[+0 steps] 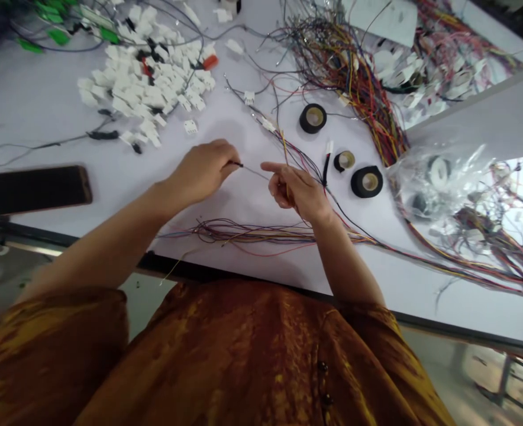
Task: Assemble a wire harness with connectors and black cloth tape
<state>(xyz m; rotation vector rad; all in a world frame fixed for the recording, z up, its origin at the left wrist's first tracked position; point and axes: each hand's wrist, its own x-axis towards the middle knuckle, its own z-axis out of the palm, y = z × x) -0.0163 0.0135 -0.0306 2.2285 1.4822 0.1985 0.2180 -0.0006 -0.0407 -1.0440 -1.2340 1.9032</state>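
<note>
My left hand (206,168) is closed in a pinch on the end of a thin grey wire (255,172) with a black tip. The wire runs right to my right hand (296,189), whose fingers are curled round it with the forefinger stretched out to the left. Both hands hover over a white table (35,106). A bundle of coloured wires (261,232) lies along the table just in front of my hands. More thin wires (288,145) with small white connectors run away from my right hand toward the back.
A heap of white plastic connectors (148,77) lies at the back left. A dark phone (31,189) rests at the left edge. Three black tape rolls (367,181) stand right of my hands. A tangle of coloured wires (354,65) and a clear plastic bag (439,177) fill the right.
</note>
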